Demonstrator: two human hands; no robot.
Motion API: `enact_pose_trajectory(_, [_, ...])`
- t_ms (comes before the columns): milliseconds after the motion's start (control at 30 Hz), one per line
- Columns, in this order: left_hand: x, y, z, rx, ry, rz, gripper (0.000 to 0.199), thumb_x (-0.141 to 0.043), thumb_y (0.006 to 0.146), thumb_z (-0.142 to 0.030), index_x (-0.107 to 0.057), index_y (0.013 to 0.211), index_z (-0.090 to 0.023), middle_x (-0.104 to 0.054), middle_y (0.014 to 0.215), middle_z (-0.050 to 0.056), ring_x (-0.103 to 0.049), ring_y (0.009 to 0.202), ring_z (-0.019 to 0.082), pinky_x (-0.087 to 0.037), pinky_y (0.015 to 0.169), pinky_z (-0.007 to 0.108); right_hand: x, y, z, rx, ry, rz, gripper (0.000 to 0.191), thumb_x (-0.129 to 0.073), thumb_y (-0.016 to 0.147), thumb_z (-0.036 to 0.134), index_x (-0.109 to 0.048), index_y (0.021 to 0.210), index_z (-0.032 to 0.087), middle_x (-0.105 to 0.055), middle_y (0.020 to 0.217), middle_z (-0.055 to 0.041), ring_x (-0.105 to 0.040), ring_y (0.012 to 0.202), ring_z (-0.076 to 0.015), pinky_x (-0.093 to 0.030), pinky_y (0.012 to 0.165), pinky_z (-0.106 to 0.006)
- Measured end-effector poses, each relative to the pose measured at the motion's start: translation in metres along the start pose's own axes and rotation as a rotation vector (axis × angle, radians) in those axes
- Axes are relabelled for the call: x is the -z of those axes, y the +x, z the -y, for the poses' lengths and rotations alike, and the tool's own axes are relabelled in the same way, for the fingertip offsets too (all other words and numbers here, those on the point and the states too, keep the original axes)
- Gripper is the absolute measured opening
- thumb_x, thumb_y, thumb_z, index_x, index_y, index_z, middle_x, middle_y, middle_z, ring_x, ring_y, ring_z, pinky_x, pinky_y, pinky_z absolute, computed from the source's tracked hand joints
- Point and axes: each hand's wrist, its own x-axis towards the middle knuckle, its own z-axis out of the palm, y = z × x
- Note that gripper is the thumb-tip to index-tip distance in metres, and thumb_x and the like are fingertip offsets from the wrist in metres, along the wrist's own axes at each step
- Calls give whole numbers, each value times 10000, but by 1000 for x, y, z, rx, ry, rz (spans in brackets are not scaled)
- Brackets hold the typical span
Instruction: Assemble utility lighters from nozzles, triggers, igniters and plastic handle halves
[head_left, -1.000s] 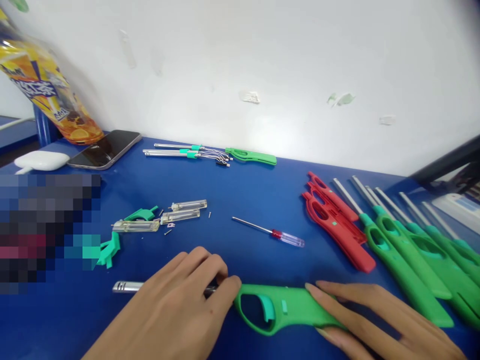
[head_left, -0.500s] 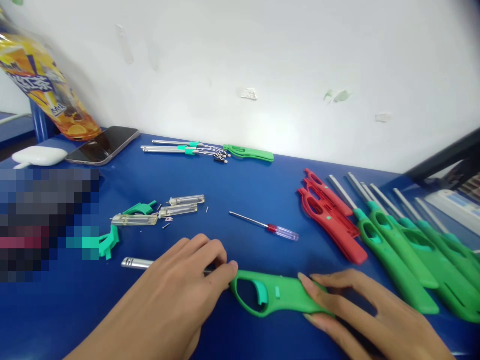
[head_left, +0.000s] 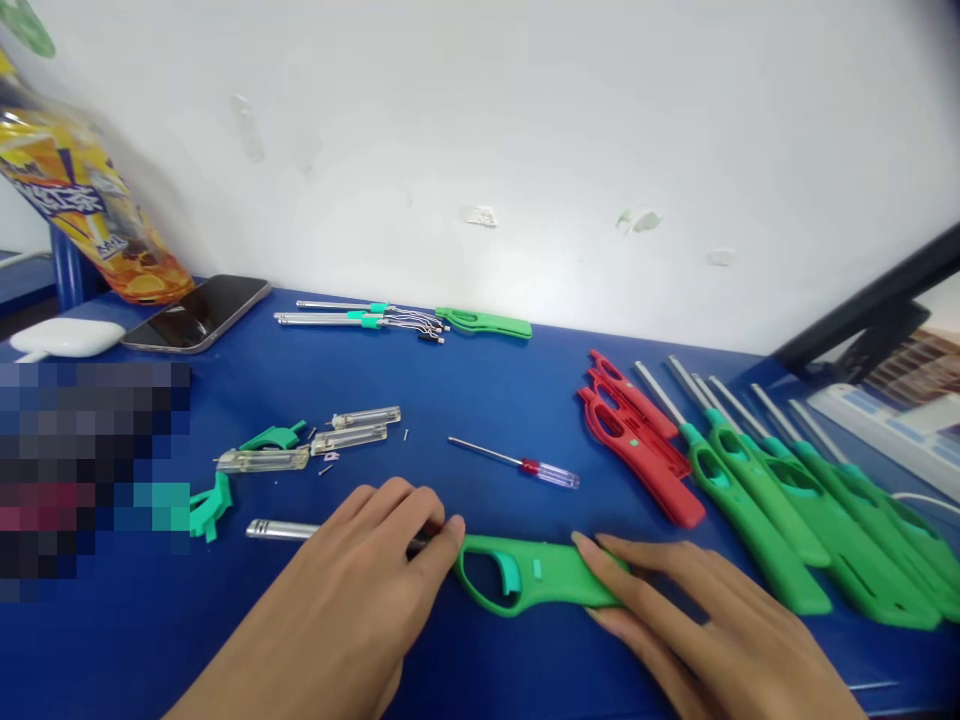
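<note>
Low in the view lies a green gas lighter with a teal trigger and a long metal tube pointing left. My left hand is closed around its neck, covering where tube and handle meet. Thumb and fingers of my right hand pinch the handle's right end. Beyond the lighter rests a screwdriver with a clear purple and red handle. Several clear fuel tanks, small screws and teal triggers lie to the left of it.
Red lighter shells and several green lighters lie on the right. At the back are metal tubes with wires and a green shell half. A phone, a white case and a drink bottle stand left.
The camera view has shifted slightly, so the things on the table appear a little further left. Both hands keep their hold on the green lighter.
</note>
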Motion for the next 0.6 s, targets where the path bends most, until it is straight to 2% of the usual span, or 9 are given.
enact_pose_trajectory(167, [-1, -1, 3, -38, 94, 63, 664, -539, 905, 93, -780, 1447, -204, -817, 1240, 79, -781, 1131, 315, -652, 989, 456, 0, 6, 8, -6, -52, -42, 397, -448, 1283, 344, -770, 1456, 190, -892, 1120, -89, -897, 907, -219, -728, 756, -342])
enact_pose_trajectory(367, [-1, -4, 6, -59, 126, 77, 645, -542, 901, 71, -757, 1464, -160, -807, 1259, 118, -771, 1161, 351, -669, 996, 500, -7, 0, 10, -29, -76, 11, 412, -447, 1285, 365, -731, 1527, 191, -871, 1174, -85, -877, 983, -223, -705, 846, -351])
enact_pose_trajectory(500, [-2, -3, 6, -50, 62, 64, 627, -559, 942, 70, -757, 1471, -203, -805, 1227, 83, -766, 1100, 308, -648, 988, 461, -8, 20, 20, -36, -80, -15, 449, -387, 1286, 378, -752, 1447, 172, -830, 1025, -75, -845, 857, -242, -684, 752, -396])
enact_pose_trajectory(600, [-6, -1, 1, -35, -50, 52, 590, -589, 941, 55, -782, 1409, -248, -802, 1172, 39, -757, 1011, 260, -630, 941, 411, -10, 43, 30, -66, 15, -27, 502, -307, 1288, 412, -760, 1386, 220, -808, 992, -50, -828, 825, -240, -679, 704, -396])
